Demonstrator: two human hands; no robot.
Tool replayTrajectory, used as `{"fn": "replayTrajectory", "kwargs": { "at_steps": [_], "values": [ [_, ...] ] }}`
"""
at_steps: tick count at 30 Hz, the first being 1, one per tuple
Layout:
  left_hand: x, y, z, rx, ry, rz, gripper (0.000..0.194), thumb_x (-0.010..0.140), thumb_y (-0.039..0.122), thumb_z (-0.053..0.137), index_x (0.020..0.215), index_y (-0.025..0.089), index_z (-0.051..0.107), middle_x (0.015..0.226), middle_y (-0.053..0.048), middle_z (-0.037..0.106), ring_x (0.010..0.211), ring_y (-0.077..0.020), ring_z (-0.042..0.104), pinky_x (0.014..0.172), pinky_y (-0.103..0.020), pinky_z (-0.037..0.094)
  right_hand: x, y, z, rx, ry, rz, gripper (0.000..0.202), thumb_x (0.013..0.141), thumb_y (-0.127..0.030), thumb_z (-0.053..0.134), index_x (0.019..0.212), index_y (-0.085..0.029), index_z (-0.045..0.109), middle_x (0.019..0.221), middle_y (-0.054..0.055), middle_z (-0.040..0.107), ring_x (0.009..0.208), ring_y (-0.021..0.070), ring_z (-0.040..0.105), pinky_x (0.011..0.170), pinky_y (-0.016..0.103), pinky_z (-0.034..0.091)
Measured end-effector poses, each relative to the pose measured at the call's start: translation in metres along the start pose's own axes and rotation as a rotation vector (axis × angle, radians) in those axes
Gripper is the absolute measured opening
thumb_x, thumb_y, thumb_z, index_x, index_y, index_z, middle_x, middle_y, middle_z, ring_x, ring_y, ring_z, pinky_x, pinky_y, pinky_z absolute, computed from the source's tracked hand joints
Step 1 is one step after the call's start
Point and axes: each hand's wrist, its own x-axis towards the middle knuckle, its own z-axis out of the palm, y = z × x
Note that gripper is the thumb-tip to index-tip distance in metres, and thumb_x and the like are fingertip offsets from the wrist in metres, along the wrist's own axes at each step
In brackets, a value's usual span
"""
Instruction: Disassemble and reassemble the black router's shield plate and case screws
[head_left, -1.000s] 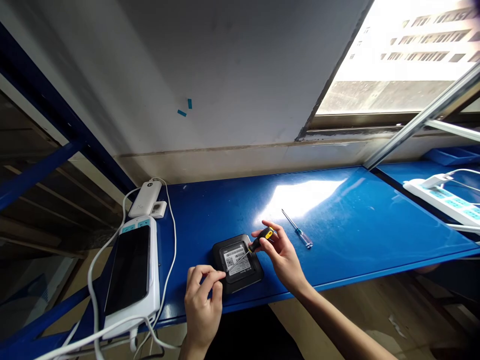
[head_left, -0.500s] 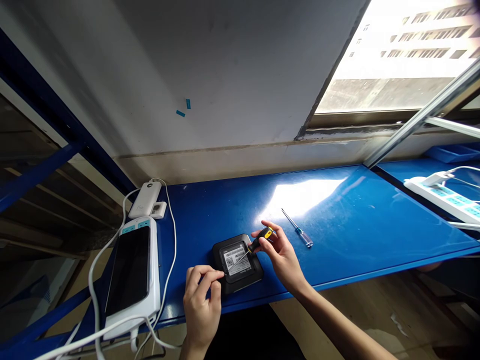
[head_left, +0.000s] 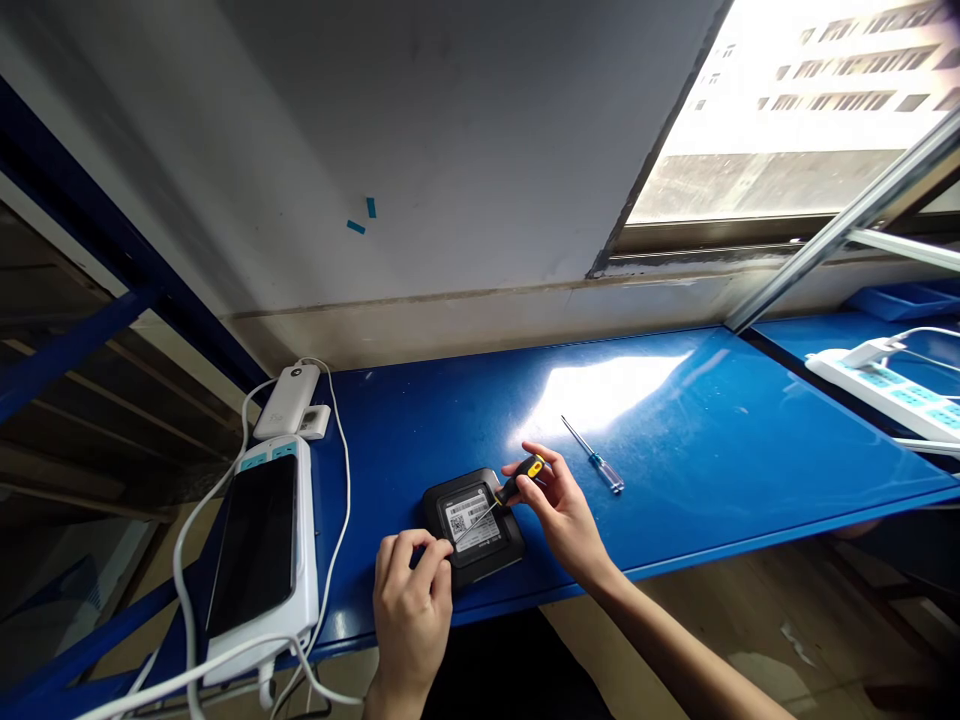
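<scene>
Black device (head_left: 486,543): lay flat near the front edge of the blue bench (head_left: 697,490), printed label (head_left: 465,508) facing up.
Right hand (head_left: 568,512): gripped the handle of the yellow-and-black screwdriver (head_left: 508,491); hold unchanged over the last second.
Shank (head_left: 475,524): slanted across the printed label toward the device's near left corner; tip hidden at the fingertips.
Left hand (head_left: 412,600): fingers curled, fingertips at the shank's end; whether they pinched the tip or only rested on the casing could not be told.
Left-hand shift: slightly inward, covering more of that corner; the device showed no clear displacement on the bench.
Screwdriver work: judged a guiding or steadying adjustment at the tip; no visible progress resulted.
Clear-handled screwdriver (head_left: 601,466): lay unused on the bench, beyond the right hand.
</scene>
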Motion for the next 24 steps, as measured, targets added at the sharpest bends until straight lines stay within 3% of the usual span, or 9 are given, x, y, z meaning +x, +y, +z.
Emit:
{"fn": "replayTrajectory", "kwargs": {
  "at_steps": [8, 14, 19, 24],
  "values": [
    [0.000, 0.003, 0.000, 0.058, -0.008, 0.074, 0.025, 0.093, 0.004, 0.054, 0.090, 0.022, 0.072, 0.084, -0.003, 0.065, 0.076, -0.0184, 0.060, 0.074, -0.032, 0.049, 0.010, -0.010, -0.009, -0.011, 0.096, -0.042, 0.055, 0.090, -0.050, 0.069, 0.132, -0.023, 0.048, 0.104, 0.006, 0.073, 0.070, 0.0151, 0.066, 0.071, 0.035, 0.058],
    [-0.002, 0.001, 0.000, 0.032, -0.046, 0.067, 0.026, 0.095, 0.006, 0.051, 0.090, 0.022, 0.072, 0.088, -0.004, 0.065, 0.080, -0.0181, 0.063, 0.076, -0.030, 0.053, 0.057, -0.021, -0.014, -0.130, 0.113, -0.090, 0.060, 0.087, -0.057, 0.067, 0.131, -0.022, 0.046, 0.099, 0.007, 0.073, 0.073, 0.0165, 0.062, 0.057, 0.028, 0.049],
    [-0.003, -0.001, 0.002, 0.017, -0.082, 0.050, 0.024, 0.096, 0.011, 0.049, 0.094, 0.021, 0.071, 0.095, -0.006, 0.066, 0.087, -0.0176, 0.068, 0.079, -0.027, 0.057, 0.102, -0.008, -0.020, -0.349, 0.090, -0.154, 0.055, 0.091, -0.055, 0.057, 0.133, -0.022, 0.046, 0.090, 0.002, 0.066, 0.073, 0.0166, 0.060, 0.062, 0.030, 0.050],
    [-0.005, -0.005, 0.008, 0.025, -0.117, 0.051, 0.016, 0.096, 0.023, 0.058, 0.106, 0.023, 0.070, 0.106, -0.008, 0.066, 0.096, -0.0209, 0.070, 0.082, -0.030, 0.059, 0.117, 0.008, -0.023, -0.413, 0.049, -0.168, 0.042, 0.086, -0.044, 0.063, 0.121, -0.023, 0.058, 0.074, -0.005, 0.057, 0.058, 0.0133, 0.052, 0.060, 0.030, 0.044]
  ]
}}
